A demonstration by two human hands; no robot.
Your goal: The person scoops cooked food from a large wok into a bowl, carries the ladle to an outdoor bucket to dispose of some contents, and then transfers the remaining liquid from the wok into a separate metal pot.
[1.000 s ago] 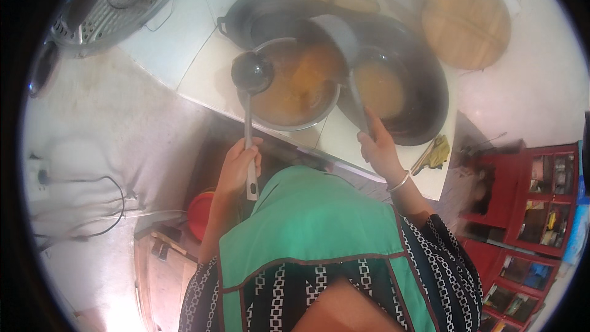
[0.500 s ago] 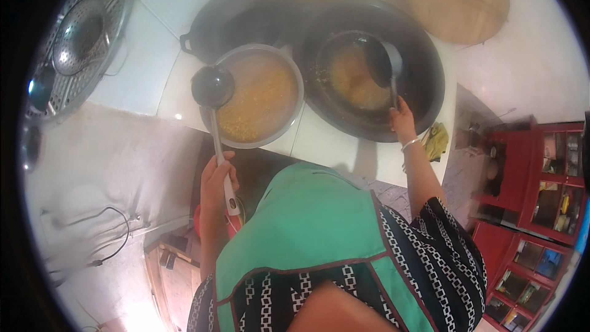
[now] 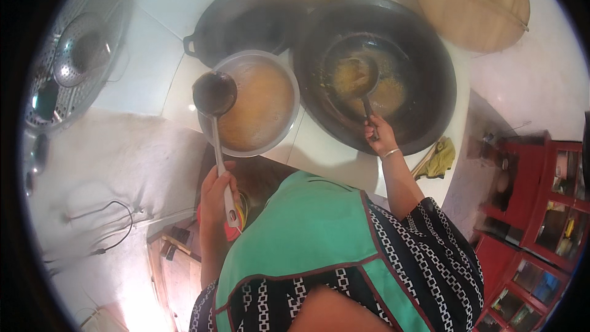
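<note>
My left hand (image 3: 219,192) is closed around the pale handle of a ladle (image 3: 215,94). Its dark, round bowl hangs over the left rim of a metal pot (image 3: 294,101) filled with yellowish-brown liquid. On the right, my right hand (image 3: 382,135) grips the dark handle of a second ladle (image 3: 368,107). That ladle's round bowl rests low in a large black wok (image 3: 430,86), among yellowish food and liquid. Steam blurs the fine detail of what is in the wok.
An empty-looking black pan (image 3: 224,27) with a loop handle sits behind the pot. Round wooden lids (image 3: 473,3) lie at the back. A green cloth (image 3: 436,158) is at the counter's right edge. Perforated metal strainers (image 3: 83,49) are at far left, a red cabinet (image 3: 534,190) at right.
The right-hand ladle has swung left and down from the wok's right side into its middle. The left-hand ladle stays beside the pot; the pot's contents look more liquid on top.
</note>
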